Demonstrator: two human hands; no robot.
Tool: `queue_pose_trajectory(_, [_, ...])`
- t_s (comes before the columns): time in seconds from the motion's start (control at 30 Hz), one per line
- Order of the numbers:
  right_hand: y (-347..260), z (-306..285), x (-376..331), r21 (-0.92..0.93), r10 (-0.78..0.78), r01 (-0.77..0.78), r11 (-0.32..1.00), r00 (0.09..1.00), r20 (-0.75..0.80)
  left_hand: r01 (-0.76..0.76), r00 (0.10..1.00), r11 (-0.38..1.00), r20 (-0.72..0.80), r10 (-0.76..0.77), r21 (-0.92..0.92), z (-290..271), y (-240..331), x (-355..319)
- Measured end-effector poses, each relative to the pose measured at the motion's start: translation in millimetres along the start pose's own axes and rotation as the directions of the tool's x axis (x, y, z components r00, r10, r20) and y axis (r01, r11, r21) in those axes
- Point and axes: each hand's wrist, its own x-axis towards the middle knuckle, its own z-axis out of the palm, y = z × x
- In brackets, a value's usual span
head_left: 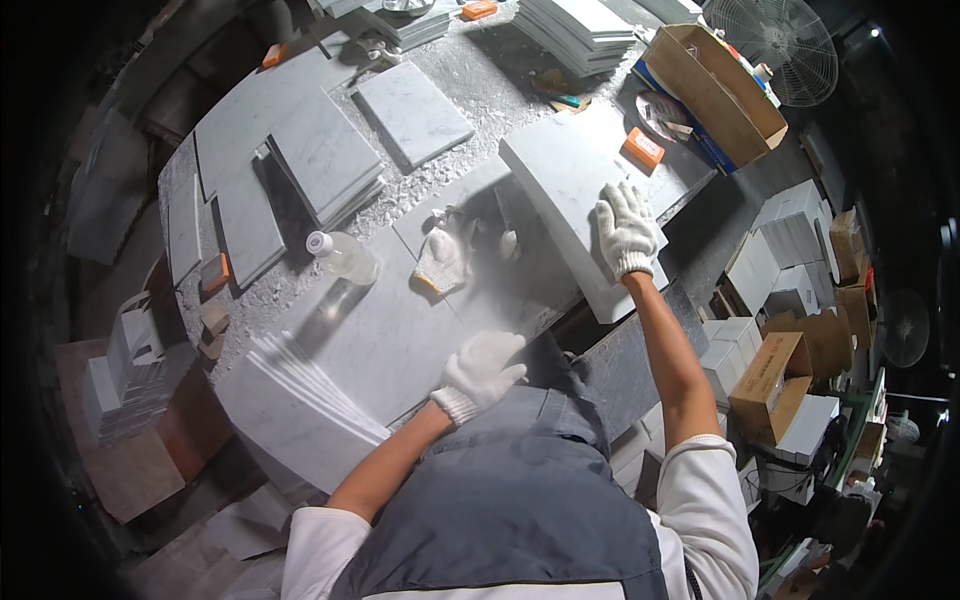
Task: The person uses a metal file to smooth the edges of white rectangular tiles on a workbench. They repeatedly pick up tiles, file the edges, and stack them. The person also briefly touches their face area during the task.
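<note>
My right hand [628, 228], in a white knitted glove, lies flat with its fingers stretched out on a thick white marble slab [560, 165]. My left hand [484, 370], gloved the same way, is by the table's near edge in front of my apron. Its fingers point to the right, loosely extended, and nothing shows in them. Just beyond it a loose white glove [442, 262] with a yellow cuff rests on the work surface. Left of that glove stands a clear bottle [345, 259] with a white cap. An orange block [643, 149] sits on the slab past my right fingertips.
Marble tiles [415, 113] and a tile stack [322, 160] lie across the table among pale stone chips. Thin slabs [310, 385] lean in a row at the near left. An open cardboard box [715, 90] and a fan [775, 45] are at the far right.
</note>
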Motion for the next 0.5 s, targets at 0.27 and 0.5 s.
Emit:
queue_pose_trajectory(0.27, [47.9, 10.8, -26.9, 0.320, 0.258, -0.142, 0.937, 0.897, -0.359, 0.085, 0.996, 0.970, 0.057, -0.074, -0.229, -25.7, 27.4, 30.3])
queue_pose_trajectory(0.5, [114.4, 34.8, -107.9, 0.727, 0.696, -0.278, -0.628, 0.216, 0.685, 0.208, 0.978, 0.901, 0.085, -0.190, -0.381, 9.1, 32.4, 78.9])
